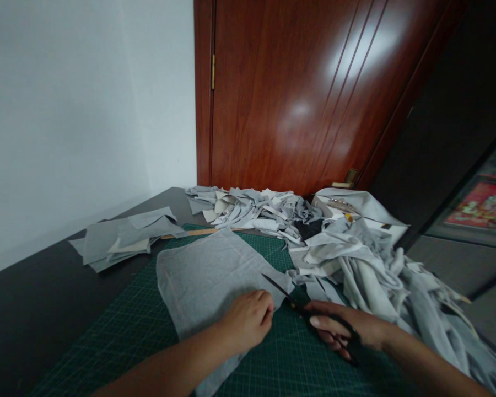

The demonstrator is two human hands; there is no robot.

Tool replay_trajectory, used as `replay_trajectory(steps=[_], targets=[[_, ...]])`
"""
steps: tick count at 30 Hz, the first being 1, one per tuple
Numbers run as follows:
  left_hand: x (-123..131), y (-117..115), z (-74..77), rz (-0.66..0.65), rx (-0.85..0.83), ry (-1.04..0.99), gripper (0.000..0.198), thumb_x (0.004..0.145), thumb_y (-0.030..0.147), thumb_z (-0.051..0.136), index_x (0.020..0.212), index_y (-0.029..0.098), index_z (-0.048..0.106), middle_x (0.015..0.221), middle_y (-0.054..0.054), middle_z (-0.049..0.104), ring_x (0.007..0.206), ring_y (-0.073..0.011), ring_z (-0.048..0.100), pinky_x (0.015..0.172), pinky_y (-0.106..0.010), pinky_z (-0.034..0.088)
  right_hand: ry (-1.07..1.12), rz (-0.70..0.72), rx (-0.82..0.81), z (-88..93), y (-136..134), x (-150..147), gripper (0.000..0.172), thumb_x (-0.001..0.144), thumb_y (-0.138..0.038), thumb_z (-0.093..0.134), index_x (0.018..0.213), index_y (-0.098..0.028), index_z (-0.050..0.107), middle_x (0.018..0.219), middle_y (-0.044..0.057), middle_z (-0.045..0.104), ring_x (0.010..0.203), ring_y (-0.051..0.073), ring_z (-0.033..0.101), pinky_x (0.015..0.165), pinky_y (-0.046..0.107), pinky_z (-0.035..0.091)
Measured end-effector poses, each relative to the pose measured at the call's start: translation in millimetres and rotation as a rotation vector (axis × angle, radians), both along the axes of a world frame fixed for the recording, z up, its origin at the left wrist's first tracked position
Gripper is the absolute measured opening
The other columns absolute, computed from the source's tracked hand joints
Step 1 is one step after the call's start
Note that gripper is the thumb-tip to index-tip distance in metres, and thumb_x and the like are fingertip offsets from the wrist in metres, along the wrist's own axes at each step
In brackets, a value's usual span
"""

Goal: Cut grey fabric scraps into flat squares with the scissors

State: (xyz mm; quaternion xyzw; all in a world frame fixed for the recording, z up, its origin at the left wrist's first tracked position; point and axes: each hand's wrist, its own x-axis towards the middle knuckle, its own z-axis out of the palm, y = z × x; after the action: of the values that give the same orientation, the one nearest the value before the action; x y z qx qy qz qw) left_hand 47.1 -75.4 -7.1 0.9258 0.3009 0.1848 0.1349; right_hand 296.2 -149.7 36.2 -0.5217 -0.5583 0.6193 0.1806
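Observation:
A light grey piece of fabric [206,275] lies flat on the green cutting mat [281,358]. My left hand [250,320] rests on its near right part, fingers curled closed over the edge of the cloth. In my right hand [334,328] is a pair of black-handled scissors [291,300], with fingers through the handle loops. The scissor blades point up and left and lie across the fabric's right corner. From this angle I cannot tell how far apart the blades are.
A stack of grey fabric pieces [124,237] lies at left on the dark table [99,292]. Scraps [256,209] are heaped at the back, by a wooden strip [202,231]. More cloth [367,270] piles up at right, near a white box [384,223]. A wooden door [281,110] stands behind.

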Motion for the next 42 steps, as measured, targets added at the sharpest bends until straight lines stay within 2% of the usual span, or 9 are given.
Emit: replay_trajectory(steps=[9,23,27,31,36,42], targets=[[0,2,-5.8,-0.001,0.014,-0.022,0.011,0.082,0.010,0.048,0.085,0.020,0.051,0.083,-0.001,0.061,0.076,-0.0170,0.057,0.069,-0.028,0.043,-0.047,0.017,0.003,0.7,2,1,0.065,0.076,-0.069,0.062,0.114,-0.019,0.050,0.064,-0.007,0.043,0.050,0.006,0.042,0.043,0.016,0.037],[0,0,-0.7,0.010,-0.010,-0.015,0.011,0.081,0.009,0.050,0.084,0.020,0.051,0.083,-0.001,0.060,0.076,-0.0167,0.057,0.071,-0.028,0.043,-0.065,0.013,0.015,-4.8,3,2,0.064,0.075,-0.068,0.064,0.115,-0.020,0.049,0.063,-0.008,0.043,0.047,0.006,0.043,0.040,0.015,0.038],[0,-1,0.3,0.012,-0.017,-0.005,0.011,0.082,0.009,0.050,0.085,0.020,0.051,0.085,-0.001,0.061,0.078,-0.0170,0.057,0.072,-0.028,0.044,-0.097,0.001,0.012,-0.2,1,-1,0.070,0.073,-0.074,0.061,0.116,-0.020,0.048,0.062,-0.008,0.044,0.045,0.005,0.042,0.040,0.015,0.037],[0,-1,0.3,0.008,-0.021,0.008,0.011,0.082,0.009,0.050,0.085,0.019,0.051,0.085,-0.001,0.061,0.078,-0.0171,0.057,0.072,-0.028,0.044,-0.086,0.046,-0.009,6.2,0,-2,0.073,0.073,-0.077,0.057,0.118,-0.020,0.049,0.065,-0.007,0.048,0.048,0.006,0.046,0.043,0.015,0.038],[0,0,-1.8,-0.001,-0.012,-0.008,0.011,0.082,0.009,0.049,0.085,0.019,0.051,0.085,-0.001,0.061,0.079,-0.0174,0.057,0.073,-0.029,0.044,-0.092,0.081,-0.015,5.3,7,-1,0.076,0.075,-0.078,0.054,0.122,-0.018,0.047,0.067,-0.006,0.052,0.047,0.006,0.050,0.044,0.017,0.040],[0,0,-0.9,0.012,-0.024,-0.003,0.012,0.080,0.009,0.049,0.085,0.020,0.050,0.085,-0.001,0.060,0.078,-0.0173,0.057,0.073,-0.029,0.044,-0.102,0.066,-0.006,3.8,19,-6,0.074,0.074,-0.078,0.054,0.116,-0.016,0.050,0.066,-0.006,0.053,0.046,0.006,0.050,0.042,0.017,0.036]])
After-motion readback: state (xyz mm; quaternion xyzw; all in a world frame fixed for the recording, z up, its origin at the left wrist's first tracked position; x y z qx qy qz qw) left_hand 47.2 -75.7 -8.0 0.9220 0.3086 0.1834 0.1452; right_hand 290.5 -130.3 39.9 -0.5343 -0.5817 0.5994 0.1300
